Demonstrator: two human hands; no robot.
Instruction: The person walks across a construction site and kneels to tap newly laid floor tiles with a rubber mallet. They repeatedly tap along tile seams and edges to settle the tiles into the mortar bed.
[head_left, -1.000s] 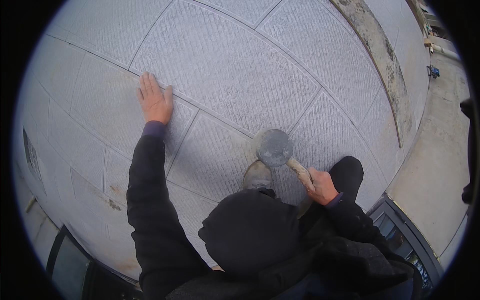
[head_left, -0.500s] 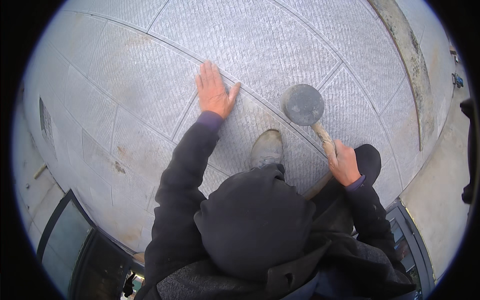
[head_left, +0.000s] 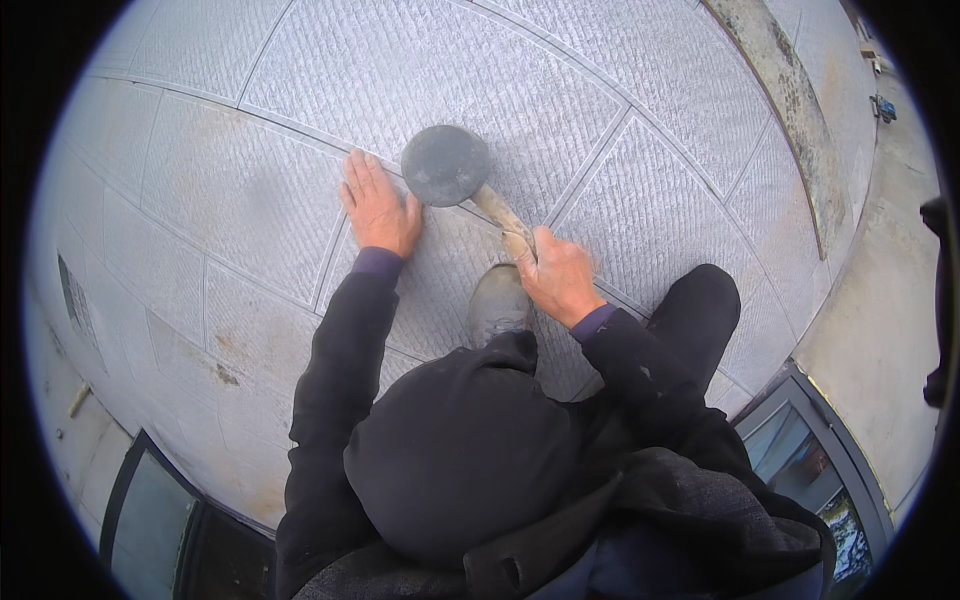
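Note:
My left hand [head_left: 382, 212] lies flat on the ridged grey paving slabs [head_left: 250, 190], fingers together and thumb out, beside a joint between them. In my right hand [head_left: 562, 280] is a rubber mallet [head_left: 445, 165] with a round black head, its worn wooden handle gripped near the middle. The mallet head is just right of my left fingers and overlaps the joint in view; whether it touches the slab I cannot tell. My dusty shoe [head_left: 499, 303] rests on the paving between my two arms.
A long mottled board-like strip [head_left: 790, 120] lies along the paving at the right. Dark-framed glass panels stand at the lower left [head_left: 150, 510] and lower right [head_left: 800, 440]. A small blue object [head_left: 882, 108] is at the far right, by a strip of bare concrete [head_left: 870, 290].
My right hand has swung the mallet left, bringing its head close beside my left hand. The left hand stays flat on the slab. The whole view has shifted slightly.

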